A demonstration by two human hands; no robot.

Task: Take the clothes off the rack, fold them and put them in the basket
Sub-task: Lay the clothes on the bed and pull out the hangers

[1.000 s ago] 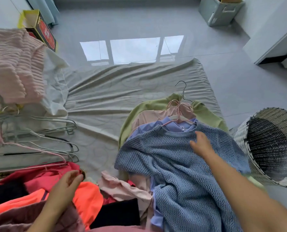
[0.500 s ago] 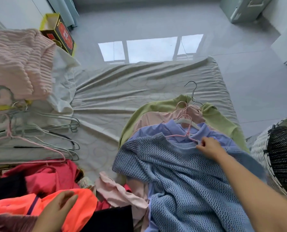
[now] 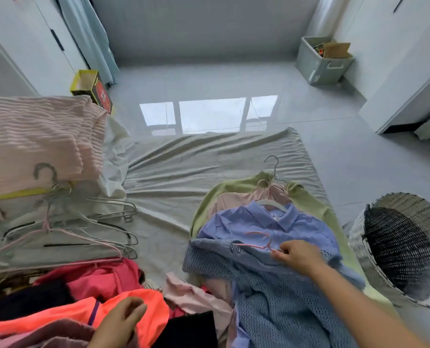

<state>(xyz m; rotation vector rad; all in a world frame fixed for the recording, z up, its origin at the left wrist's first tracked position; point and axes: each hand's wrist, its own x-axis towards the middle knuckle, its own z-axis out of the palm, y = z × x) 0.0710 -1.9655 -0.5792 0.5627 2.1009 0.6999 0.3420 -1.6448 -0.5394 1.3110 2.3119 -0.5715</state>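
Note:
A blue open-knit sweater (image 3: 271, 302) lies on top of a stack of hung clothes: a light blue collared shirt (image 3: 266, 226), a pink top (image 3: 236, 200) and a green garment (image 3: 309, 199). My right hand (image 3: 299, 256) pinches the neck of the knit sweater where a thin pink hanger (image 3: 254, 243) sticks out. My left hand (image 3: 119, 322) rests with loose fingers on an orange garment (image 3: 66, 315) in a pile at the lower left. The white wicker basket (image 3: 374, 267) lies tipped at the right, its dark inside showing nothing.
A grey sheet (image 3: 196, 172) covers the floor under the clothes. Several bare wire hangers (image 3: 66, 229) lie at the left below a pink ribbed sweater (image 3: 38, 139). A yellow box (image 3: 93, 89) and a grey crate (image 3: 321, 61) stand further off.
My right hand has drawn the knit sweater's neck toward me, baring the blue shirt's collar and the pink hanger. The view has tilted up. My left hand has slid lower on the orange garment.

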